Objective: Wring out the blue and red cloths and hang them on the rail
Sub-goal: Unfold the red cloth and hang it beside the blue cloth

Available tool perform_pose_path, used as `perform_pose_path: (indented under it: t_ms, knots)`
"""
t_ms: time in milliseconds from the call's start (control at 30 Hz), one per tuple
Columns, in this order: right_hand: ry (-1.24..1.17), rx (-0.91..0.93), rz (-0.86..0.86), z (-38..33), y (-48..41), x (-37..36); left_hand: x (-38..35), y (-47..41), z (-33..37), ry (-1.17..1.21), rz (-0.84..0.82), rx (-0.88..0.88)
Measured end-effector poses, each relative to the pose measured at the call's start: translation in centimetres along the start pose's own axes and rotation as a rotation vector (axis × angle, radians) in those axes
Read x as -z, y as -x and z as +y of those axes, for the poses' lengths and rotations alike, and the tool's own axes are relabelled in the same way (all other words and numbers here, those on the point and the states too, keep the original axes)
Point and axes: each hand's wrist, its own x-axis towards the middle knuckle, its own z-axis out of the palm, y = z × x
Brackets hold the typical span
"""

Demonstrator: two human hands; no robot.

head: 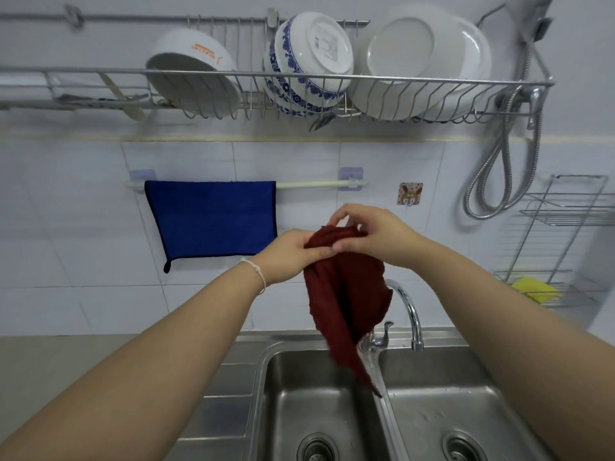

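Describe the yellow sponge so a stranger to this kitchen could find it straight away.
Start at the double sink and look right, past the tap, to the wire shelf rack on the tiled wall. The sponge lies on the rack's lower shelf. It is the only yellow thing here, far brighter than the blue cloth on the rail and the dark red cloth.

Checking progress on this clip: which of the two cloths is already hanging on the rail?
The blue cloth, draped flat over the rail; the red cloth is bunched in both hands above the sink.
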Motion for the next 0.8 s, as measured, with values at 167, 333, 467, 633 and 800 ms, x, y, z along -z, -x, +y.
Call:
perform_pose_path:
  t_ms: [167,333,467,633,800]
  knots:
    - [0.309,-0.157,-0.283,2.8,1.7,1.3,1.6,0.7,-0.8,0.102,0.038,0.046]
    - [0.251,-0.27,-0.045,3.1,1.1,3.4,2.8,1.0,-0.3,0.097,0.058,0.093]
    - [0.202,-0.319,0.17,3.6,0.7,5.2,4.2,1.0,0.1,0.178,0.142,0.096]
    - [0.028,-0.323,0.352,3.9,1.0,5.8,5.3,0.6,0.1,0.117,0.244,0.029]
    - [-0.073,-0.305,0.411,3.9,1.0,5.4,5.3,1.0,-1.0,-0.061,0.088,0.062]
